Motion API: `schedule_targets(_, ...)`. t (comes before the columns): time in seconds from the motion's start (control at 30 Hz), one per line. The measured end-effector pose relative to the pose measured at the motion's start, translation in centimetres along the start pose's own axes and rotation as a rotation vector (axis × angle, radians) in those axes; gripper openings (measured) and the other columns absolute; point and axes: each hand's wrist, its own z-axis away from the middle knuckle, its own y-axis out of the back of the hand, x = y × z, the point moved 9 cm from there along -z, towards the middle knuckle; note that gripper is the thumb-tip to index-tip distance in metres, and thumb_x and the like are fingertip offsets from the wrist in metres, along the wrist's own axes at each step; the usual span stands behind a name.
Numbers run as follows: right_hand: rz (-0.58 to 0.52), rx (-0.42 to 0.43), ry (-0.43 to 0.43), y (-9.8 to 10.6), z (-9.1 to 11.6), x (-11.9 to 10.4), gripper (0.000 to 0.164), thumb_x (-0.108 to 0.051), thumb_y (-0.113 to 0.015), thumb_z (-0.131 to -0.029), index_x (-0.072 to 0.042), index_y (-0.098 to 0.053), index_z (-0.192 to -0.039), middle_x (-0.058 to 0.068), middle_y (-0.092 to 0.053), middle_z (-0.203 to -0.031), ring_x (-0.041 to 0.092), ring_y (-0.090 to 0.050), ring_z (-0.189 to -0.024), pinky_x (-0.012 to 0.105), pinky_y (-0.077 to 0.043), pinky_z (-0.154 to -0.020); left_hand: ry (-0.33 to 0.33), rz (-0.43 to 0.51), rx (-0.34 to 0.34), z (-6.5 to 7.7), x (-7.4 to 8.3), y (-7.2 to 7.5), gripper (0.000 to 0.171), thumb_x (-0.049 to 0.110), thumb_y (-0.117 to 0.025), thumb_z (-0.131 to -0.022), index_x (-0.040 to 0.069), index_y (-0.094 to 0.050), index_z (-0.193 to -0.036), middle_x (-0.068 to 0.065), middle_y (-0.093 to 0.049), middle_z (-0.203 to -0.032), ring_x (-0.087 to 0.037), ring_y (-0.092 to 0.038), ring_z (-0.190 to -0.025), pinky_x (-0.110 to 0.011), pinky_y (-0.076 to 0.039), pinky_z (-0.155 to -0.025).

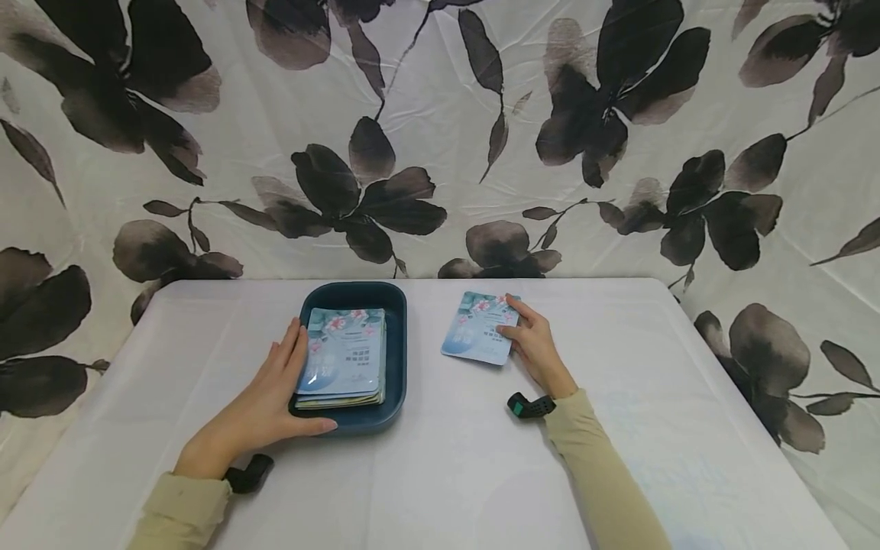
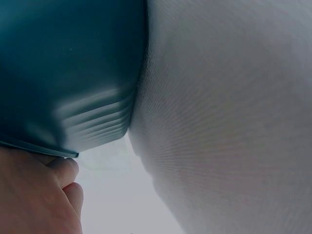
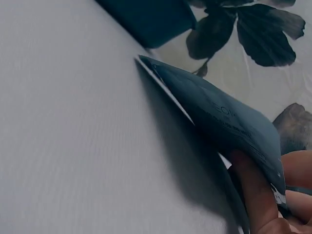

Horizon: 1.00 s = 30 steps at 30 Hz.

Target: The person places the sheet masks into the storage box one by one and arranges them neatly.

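Observation:
A dark teal tray point(image 1: 395, 344) with rounded corners stands on the table. In it lies a stack of flat packets point(image 1: 346, 351); the top one is light blue with pink flowers and small print. My left hand point(image 1: 264, 397) rests against the tray's left side, fingers straight along the rim and thumb over the front edge. In the left wrist view, that hand point(image 2: 36, 192) touches the tray point(image 2: 63, 68) at its rim. To the tray's right, my right hand point(image 1: 539, 347) pinches a similar light-blue packet point(image 1: 474, 328) by its right edge. The right wrist view shows this packet point(image 3: 219, 109) tilted, one edge near the table.
A white cloth covers the table point(image 1: 440, 489). Behind it hangs a pale curtain point(image 1: 440, 114) printed with dark flowers. Dark wrist cameras sit on both wrists, the left camera point(image 1: 249, 473) and the right camera point(image 1: 529, 406) low over the table.

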Motion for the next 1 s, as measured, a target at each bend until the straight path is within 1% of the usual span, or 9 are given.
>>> schedule_targets(0.07,-0.035,-0.016,-0.015,-0.4,0.0,0.0,0.074,0.018,-0.054,-0.089,-0.006,-0.031,-0.155,0.000,-0.013,-0.165,0.023,-0.031,-0.145,0.024,-0.050,-0.094,-0.001,-0.001,0.002,0.0,0.0,0.0,0.141,0.066,-0.080,-0.069,0.007,0.012,-0.158,-0.009,0.022,-0.163,-0.047,0.008,-0.148,-0.071,-0.014,-0.111)
schedule_targets(0.17,-0.072,-0.037,-0.023,-0.9,-0.1,-0.1,0.072,0.016,-0.053,-0.091,-0.006,-0.031,-0.155,0.002,-0.016,-0.165,0.025,-0.035,-0.142,0.026,-0.050,-0.095,-0.003,0.000,0.004,0.0,0.0,0.1,0.141,0.066,-0.080,-0.069,0.007,0.012,-0.158,-0.009,0.022,-0.163,-0.046,0.007,-0.148,-0.070,-0.014,-0.112)
schedule_targets(0.3,-0.157,-0.067,-0.040,-1.9,0.0,-0.5,0.070,0.015,-0.053,-0.092,-0.007,-0.034,-0.155,0.006,-0.025,-0.161,0.027,-0.041,-0.137,0.027,-0.052,-0.093,-0.006,-0.001,0.005,0.1,-0.1,0.2,0.141,0.066,-0.080,-0.069,0.006,0.012,-0.158,-0.010,0.021,-0.164,-0.046,0.007,-0.148,-0.069,-0.012,-0.113)
schedule_targets(0.4,-0.235,-0.092,-0.045,-2.8,0.2,-1.1,0.068,0.016,-0.052,-0.092,-0.007,-0.036,-0.154,0.010,-0.031,-0.157,0.027,-0.042,-0.136,0.026,-0.052,-0.093,-0.013,0.001,0.004,0.1,-0.1,0.1,0.141,0.065,-0.081,-0.068,0.006,0.011,-0.158,-0.010,0.021,-0.164,-0.046,0.007,-0.148,-0.068,-0.010,-0.114)
schedule_targets(0.5,-0.279,-0.139,-0.028,-4.1,0.3,-2.2,0.068,0.018,-0.048,-0.093,-0.005,-0.032,-0.155,0.014,-0.031,-0.157,0.028,-0.042,-0.137,0.026,-0.052,-0.092,-0.014,0.004,0.006,0.1,-0.1,0.1,0.141,0.066,-0.081,-0.068,0.006,0.012,-0.158,-0.009,0.022,-0.163,-0.045,0.007,-0.148,-0.067,-0.009,-0.115)
schedule_targets(0.63,-0.288,-0.179,-0.007,-6.1,0.5,-3.8,0.069,0.019,-0.047,-0.093,-0.003,-0.029,-0.155,0.014,-0.031,-0.156,0.029,-0.043,-0.135,0.025,-0.054,-0.088,-0.014,0.011,0.007,0.1,-0.1,0.1,0.141,0.066,-0.081,-0.068,0.007,0.012,-0.158,-0.008,0.022,-0.163,-0.045,0.008,-0.148,-0.067,-0.009,-0.115)
schedule_targets(0.77,-0.301,-0.222,0.004,-8.5,0.5,-5.2,0.070,0.021,-0.048,-0.091,-0.002,-0.029,-0.155,0.012,-0.032,-0.157,0.029,-0.044,-0.133,0.026,-0.055,-0.086,-0.006,0.006,0.006,0.1,-0.2,0.0,0.142,0.067,-0.080,-0.067,0.006,0.011,-0.158,-0.010,0.021,-0.164,-0.044,0.007,-0.149,-0.067,-0.010,-0.114)
schedule_targets(0.87,-0.280,-0.250,0.020,-10.3,0.4,-6.2,0.070,0.021,-0.049,-0.091,-0.002,-0.032,-0.154,0.013,-0.035,-0.155,0.029,-0.045,-0.132,0.026,-0.055,-0.085,-0.004,-0.005,0.007,0.1,-0.2,-0.1,0.143,0.069,-0.079,-0.067,0.005,0.011,-0.157,-0.011,0.020,-0.164,-0.038,0.009,-0.150,-0.061,-0.005,-0.118)
schedule_targets(1.0,-0.231,-0.261,0.031,-12.4,0.3,-7.0,0.067,0.020,-0.052,-0.090,-0.002,-0.037,-0.152,0.015,-0.039,-0.151,0.030,-0.047,-0.129,0.026,-0.055,-0.084,-0.006,-0.006,0.008,0.0,-0.2,0.0,0.144,0.070,-0.079,-0.066,0.004,0.011,-0.157,-0.010,0.019,-0.164,-0.032,0.010,-0.151,-0.051,0.002,-0.120)
